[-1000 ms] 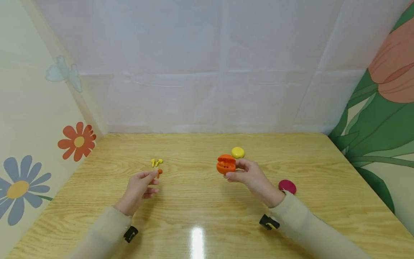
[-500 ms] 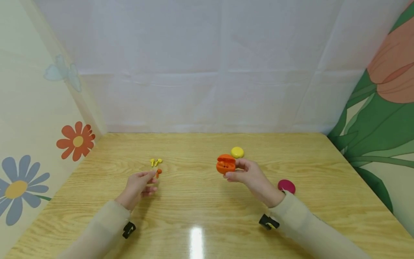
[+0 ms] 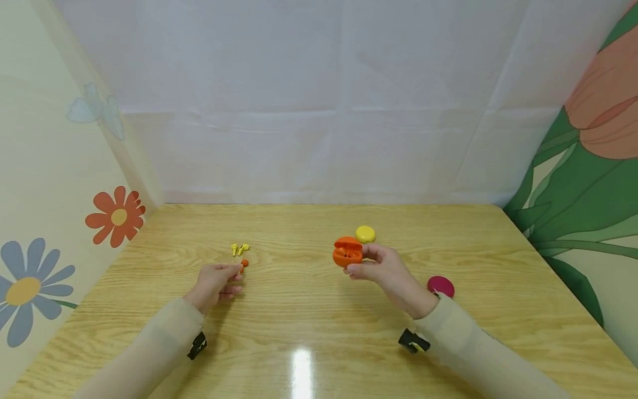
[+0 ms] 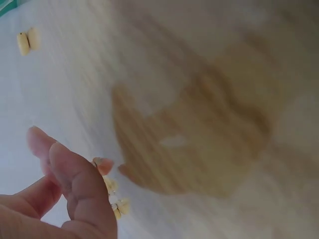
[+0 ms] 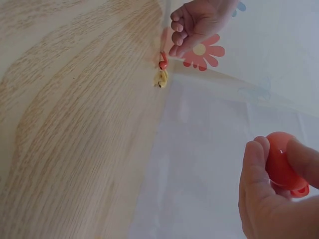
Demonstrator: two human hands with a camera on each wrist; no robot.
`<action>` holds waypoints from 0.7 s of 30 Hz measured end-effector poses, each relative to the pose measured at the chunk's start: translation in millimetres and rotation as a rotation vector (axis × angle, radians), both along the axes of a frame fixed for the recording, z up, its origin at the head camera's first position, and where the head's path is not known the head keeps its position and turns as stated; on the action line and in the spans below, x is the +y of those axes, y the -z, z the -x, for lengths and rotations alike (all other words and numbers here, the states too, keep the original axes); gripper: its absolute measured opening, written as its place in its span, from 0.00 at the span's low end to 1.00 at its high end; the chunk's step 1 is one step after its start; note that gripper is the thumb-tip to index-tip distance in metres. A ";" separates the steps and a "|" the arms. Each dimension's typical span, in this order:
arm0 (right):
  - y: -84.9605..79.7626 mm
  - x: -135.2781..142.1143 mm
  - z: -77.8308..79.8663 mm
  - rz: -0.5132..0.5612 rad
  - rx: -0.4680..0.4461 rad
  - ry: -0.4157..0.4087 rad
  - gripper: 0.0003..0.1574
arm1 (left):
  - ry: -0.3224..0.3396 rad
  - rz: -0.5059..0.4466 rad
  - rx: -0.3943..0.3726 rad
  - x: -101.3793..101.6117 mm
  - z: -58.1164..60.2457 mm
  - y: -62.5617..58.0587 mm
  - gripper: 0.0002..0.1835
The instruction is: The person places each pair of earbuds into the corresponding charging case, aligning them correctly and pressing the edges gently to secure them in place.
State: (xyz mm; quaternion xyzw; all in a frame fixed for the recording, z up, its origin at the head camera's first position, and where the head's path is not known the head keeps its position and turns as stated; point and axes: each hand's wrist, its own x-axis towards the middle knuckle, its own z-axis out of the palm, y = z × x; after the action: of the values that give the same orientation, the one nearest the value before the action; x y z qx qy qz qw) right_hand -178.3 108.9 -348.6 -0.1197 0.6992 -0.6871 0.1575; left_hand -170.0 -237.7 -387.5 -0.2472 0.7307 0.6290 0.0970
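My right hand [image 3: 386, 271] holds an orange round earbud case [image 3: 347, 256] above the table, its lid tilted up and its inside facing the head camera. In the right wrist view the case [image 5: 283, 162] sits between thumb and fingers. On the left, my left hand [image 3: 214, 285] reaches to an orange earbud [image 3: 245, 263] lying on the table. Its fingertips cover part of the earbud's stem in the head view. The right wrist view shows the earbud [image 5: 163, 63] just beside the fingertips, seemingly not gripped. Two yellow earbuds [image 3: 240, 249] lie just beyond.
Behind the orange case a yellow round case [image 3: 365, 234] rests on the wooden table [image 3: 299, 310]. A dark pink round case [image 3: 441, 286] lies by my right forearm. White sheeting [image 3: 299, 138] hangs along the table's far edge, with flower-printed panels at both sides.
My left hand has shifted slightly about the orange earbud, its fingers drawing a little closer together. The earbud stays in place beside the yellow ones. The right hand keeps its hold on the case.
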 end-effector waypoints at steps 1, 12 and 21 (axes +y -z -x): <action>0.0 -0.1 0.1 0.000 0.001 0.000 0.20 | 0.006 0.006 0.000 -0.1 0.9 0.3 0.20; -0.1 0.5 0.5 -0.008 -0.003 0.005 0.21 | 0.048 0.058 -0.038 0.6 6.7 0.7 0.16; 0.2 -0.8 0.8 -0.016 -0.010 0.015 0.23 | 0.063 0.060 -0.069 2.0 10.9 3.0 0.09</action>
State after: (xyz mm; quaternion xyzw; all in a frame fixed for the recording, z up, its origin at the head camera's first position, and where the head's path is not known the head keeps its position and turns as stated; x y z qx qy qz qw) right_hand -179.1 108.1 -348.8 -0.1099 0.7048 -0.6831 0.1567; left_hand -180.9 -235.6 -390.5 -0.2482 0.7527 0.5947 0.1346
